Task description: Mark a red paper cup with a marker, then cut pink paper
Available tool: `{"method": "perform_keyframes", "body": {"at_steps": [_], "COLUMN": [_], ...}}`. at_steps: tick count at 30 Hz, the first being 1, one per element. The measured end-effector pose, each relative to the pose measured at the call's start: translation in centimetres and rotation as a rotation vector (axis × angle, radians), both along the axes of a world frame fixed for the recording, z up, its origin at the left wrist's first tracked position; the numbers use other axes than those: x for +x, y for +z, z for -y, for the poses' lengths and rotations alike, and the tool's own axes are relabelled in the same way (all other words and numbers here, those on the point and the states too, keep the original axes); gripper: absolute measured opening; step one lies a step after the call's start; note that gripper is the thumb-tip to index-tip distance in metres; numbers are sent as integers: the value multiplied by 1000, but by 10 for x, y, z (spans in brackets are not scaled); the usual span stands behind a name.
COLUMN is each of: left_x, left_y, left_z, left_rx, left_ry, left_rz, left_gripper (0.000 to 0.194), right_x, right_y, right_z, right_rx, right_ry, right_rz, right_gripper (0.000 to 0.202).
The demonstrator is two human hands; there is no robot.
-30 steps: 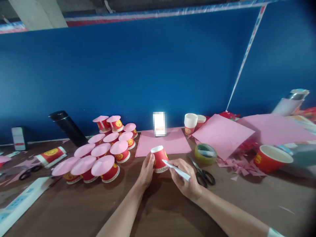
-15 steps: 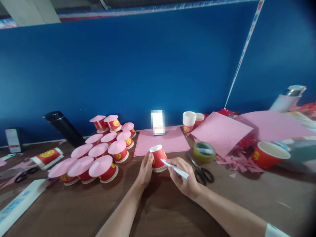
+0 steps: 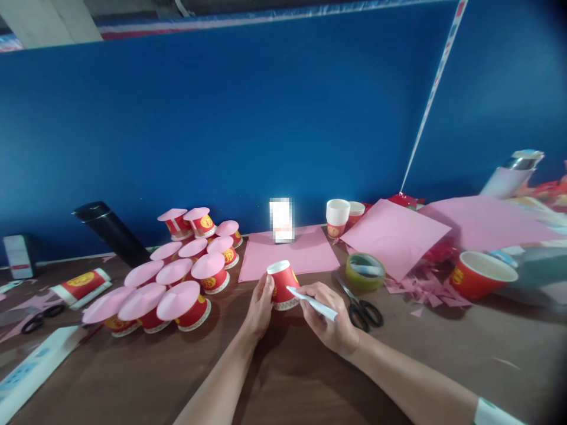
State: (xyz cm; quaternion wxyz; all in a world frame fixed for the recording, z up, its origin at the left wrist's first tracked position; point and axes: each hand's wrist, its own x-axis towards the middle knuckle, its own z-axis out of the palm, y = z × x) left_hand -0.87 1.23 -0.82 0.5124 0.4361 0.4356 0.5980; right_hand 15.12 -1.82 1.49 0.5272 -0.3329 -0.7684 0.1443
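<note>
A red paper cup (image 3: 284,283) with a yellow emblem stands upside down in front of me, its rim at the bottom. My left hand (image 3: 260,307) grips it from the left side, thumb near the top. In my right hand (image 3: 330,319) is a white pen (image 3: 316,303), its tip at the cup's right front; whether it touches the surface I cannot tell. Scissors (image 3: 361,307) with black handles lie just right of that hand, beside a roll of tape (image 3: 364,272). To the left stand several red cups topped with pink paper cones (image 3: 179,298).
Pink paper sheets (image 3: 290,254) lie behind the cup, with a bright blurred upright object (image 3: 282,221) at their back. More pink sheets (image 3: 398,233), paper shreds (image 3: 429,289) and a red cup (image 3: 481,277) are at right. A black flask (image 3: 110,233) leans, and a power strip (image 3: 38,366) lies left.
The view has shifted slightly, so the things on the table sit a little further left. Both hands keep their hold on the cup and the pen, with almost no movement.
</note>
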Motion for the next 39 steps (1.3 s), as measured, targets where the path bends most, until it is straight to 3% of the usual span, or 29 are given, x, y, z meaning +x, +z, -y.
{"method": "perform_keyframes", "body": {"at_steps": [9,39], "left_x": [-3,-5], "left_y": [-6,-5], "left_z": [-1,-1], "left_rx": [8,3], "left_ry": [-90,20], "left_rz": [89,-59], "left_gripper": [30,50], "right_x": [0,3], "right_y": [-3,1], "right_z": [-3,-5], "right_rx": [-1,25], "right_ry": [-42,-130], "right_rz": [13,-33], "right_gripper": [12,12]}}
